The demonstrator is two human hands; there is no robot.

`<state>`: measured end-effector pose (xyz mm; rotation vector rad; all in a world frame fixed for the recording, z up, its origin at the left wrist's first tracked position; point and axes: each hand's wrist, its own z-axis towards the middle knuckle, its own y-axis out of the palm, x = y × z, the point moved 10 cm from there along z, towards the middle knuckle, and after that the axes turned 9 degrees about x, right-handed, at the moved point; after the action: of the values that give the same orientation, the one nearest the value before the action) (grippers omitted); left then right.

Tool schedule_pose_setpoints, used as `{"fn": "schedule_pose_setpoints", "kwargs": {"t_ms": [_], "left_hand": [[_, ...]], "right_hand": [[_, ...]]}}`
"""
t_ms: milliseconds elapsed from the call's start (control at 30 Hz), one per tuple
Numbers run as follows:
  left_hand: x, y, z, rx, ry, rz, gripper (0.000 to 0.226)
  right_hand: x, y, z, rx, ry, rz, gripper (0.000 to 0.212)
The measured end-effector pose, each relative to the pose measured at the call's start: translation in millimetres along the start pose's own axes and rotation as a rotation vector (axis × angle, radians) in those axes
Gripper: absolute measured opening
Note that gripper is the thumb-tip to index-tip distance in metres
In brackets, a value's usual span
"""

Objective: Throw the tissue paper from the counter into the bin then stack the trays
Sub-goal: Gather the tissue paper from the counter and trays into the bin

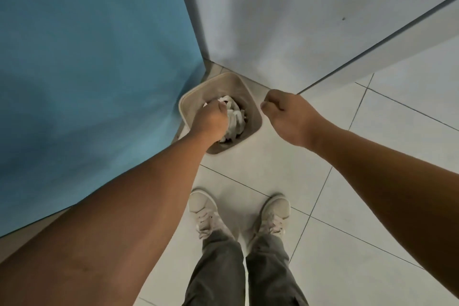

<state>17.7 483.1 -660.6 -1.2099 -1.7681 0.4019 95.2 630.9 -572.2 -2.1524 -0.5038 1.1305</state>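
Note:
A small beige square bin point(250, 104) stands on the tiled floor in the corner between a blue panel and a white wall. My left hand point(211, 120) hangs over the bin's mouth, its fingers curled round crumpled white tissue paper point(234, 119), which shows beside and beneath the hand. Whether some of that tissue lies loose in the bin cannot be told. My right hand point(285, 114) hovers just right of the bin with curled fingers and holds nothing. No trays or counter are in view.
The blue panel point(87, 82) rises on the left and the white wall point(285, 20) behind the bin. A white cabinet base point(397, 52) runs along the right. My two feet in pale sneakers point(238, 213) stand on the white floor tiles just below the bin.

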Motion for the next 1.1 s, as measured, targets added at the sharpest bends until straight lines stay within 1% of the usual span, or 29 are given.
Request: {"fn": "schedule_pose_setpoints", "kwargs": {"t_ms": [33, 100, 200, 300, 400, 600, 700, 767, 867, 933, 1000, 1100], "left_hand": [[-1.1, 9.3, 6.9, -0.018, -0.023, -0.028, 0.043], [-3.2, 23.6, 19.1, -0.049, -0.07, -0.078, 0.041], [-6.6, 31.7, 26.1, -0.071, -0.164, -0.269, 0.032], [-13.8, 23.3, 29.2, -0.022, -0.186, -0.37, 0.038], [-20.9, 7.2, 24.6, 0.024, -0.166, -0.341, 0.039], [-30.1, -17.4, 19.5, 0.065, -0.062, -0.236, 0.032], [-39.1, -22.8, 15.2, 0.075, -0.066, -0.205, 0.032], [-44.7, -24.1, 13.0, 0.079, -0.058, -0.198, 0.029], [-49.6, -29.0, 14.6, 0.11, -0.021, -0.206, 0.024], [-52.9, -33.5, 13.3, 0.131, -0.007, -0.212, 0.019], [-53.8, -38.6, 9.0, 0.147, -0.006, -0.225, 0.014], [-46.2, -46.8, -0.2, 0.147, 0.021, -0.184, 0.022]], "right_hand": [[8.5, 7.2, 0.0, -0.023, 0.024, 0.027, 0.023], [22.7, 19.3, -0.9, -0.047, 0.046, 0.034, 0.023], [41.9, 34.4, -1.9, -0.07, 0.078, 0.029, 0.024], [51.8, 46.6, -0.1, -0.088, 0.086, 0.013, 0.028], [50.6, 58.4, 5.9, -0.118, 0.068, 0.003, 0.033], [23.1, 81.8, 43.5, -0.092, 0.045, 0.035, 0.031], [18.0, 100.4, 65.0, -0.097, 0.069, 0.021, 0.033], [21.7, 112.4, 75.2, -0.101, 0.1, 0.006, 0.039], [31.9, 128.2, 79.2, -0.131, 0.132, -0.028, 0.054], [34.6, 131.7, 73.3, -0.138, 0.112, -0.065, 0.06], [32.2, 126.4, 63.1, -0.13, 0.077, -0.08, 0.063], [28.0, 106.8, 47.2, -0.106, 0.055, -0.106, 0.061]]}}
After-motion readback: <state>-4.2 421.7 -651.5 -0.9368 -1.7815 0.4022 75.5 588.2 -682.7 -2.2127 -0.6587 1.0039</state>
